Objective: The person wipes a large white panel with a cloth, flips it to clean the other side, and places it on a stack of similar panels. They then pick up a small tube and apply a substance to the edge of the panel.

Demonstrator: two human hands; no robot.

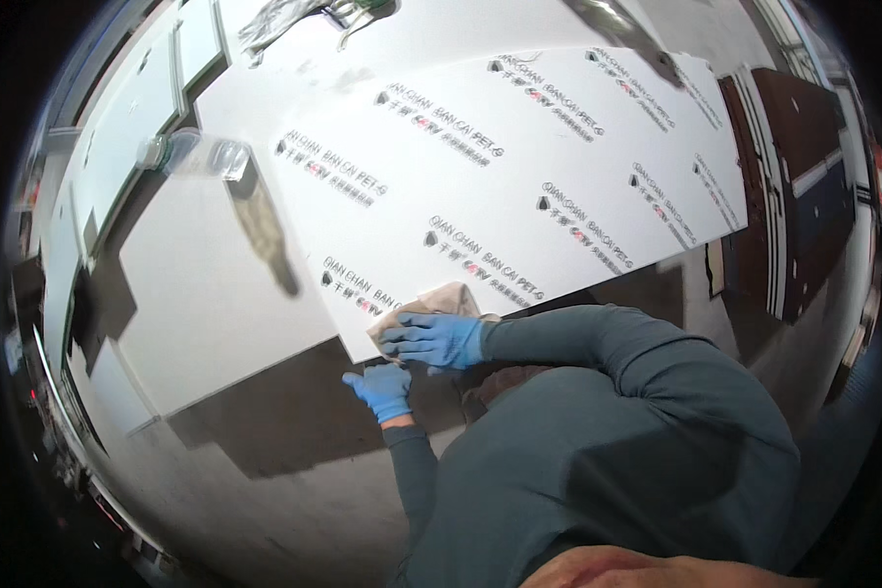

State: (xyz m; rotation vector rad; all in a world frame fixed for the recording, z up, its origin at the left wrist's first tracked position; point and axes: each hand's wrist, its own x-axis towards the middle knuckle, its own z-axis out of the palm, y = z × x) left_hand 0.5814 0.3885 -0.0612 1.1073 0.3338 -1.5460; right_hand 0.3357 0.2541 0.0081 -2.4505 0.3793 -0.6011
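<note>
A large white board (402,206) with rows of repeated dark and red print lies in front of me. Beige cloth (449,298) is bunched at its near left corner. My right hand (436,343), in a blue glove, presses this cloth on the board, fingers laid over it. Just below that corner is my left hand (382,389), also blue-gloved. Its thumb sticks out to the left; the other fingers point at the board's edge, their tips unclear. Whether it touches the board cannot be made out.
A clear plastic bottle (184,154) stands left of the printed board on a plain white surface (225,323), casting a long shadow. Crumpled gloves or fabric (294,20) lie at the far edge. White panels (132,147) are at left, dark brown panels (804,167) at right.
</note>
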